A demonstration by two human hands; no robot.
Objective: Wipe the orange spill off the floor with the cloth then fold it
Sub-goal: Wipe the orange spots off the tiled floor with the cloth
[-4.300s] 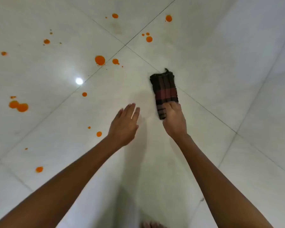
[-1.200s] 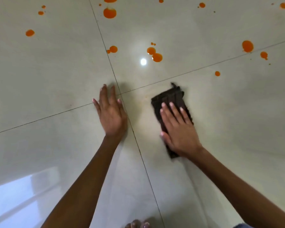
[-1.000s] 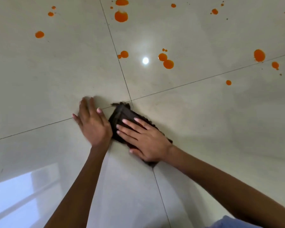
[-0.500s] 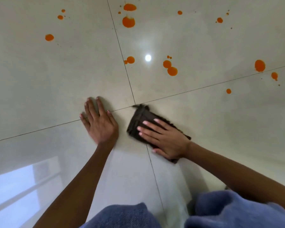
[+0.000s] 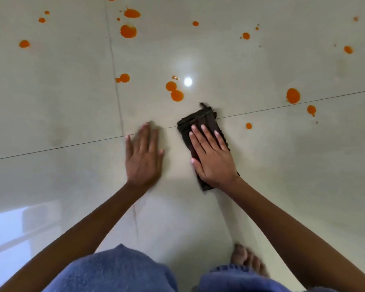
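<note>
A dark folded cloth [image 5: 198,121] lies flat on the pale tiled floor [image 5: 51,102]. My right hand [image 5: 212,157] presses on it with straight, spread fingers and covers its near half. My left hand [image 5: 143,154] rests flat on the bare tile to the left of the cloth, a hand's width away. Several orange drops dot the floor beyond the cloth. The nearest are a pair of drops [image 5: 174,91] just past its far left corner and a small drop [image 5: 248,125] to its right. A large drop [image 5: 293,95] lies farther right.
More orange drops [image 5: 128,31] are scattered across the far tiles, left to right. A ceiling light glares off the floor [image 5: 188,81]. My knees in blue jeans [image 5: 118,270] and a bare foot [image 5: 248,260] fill the bottom edge. A window reflection lies bottom left.
My right hand has slid the cloth to the right and turned it lengthwise away from me. My left hand has stayed flat on the tile beside it.
</note>
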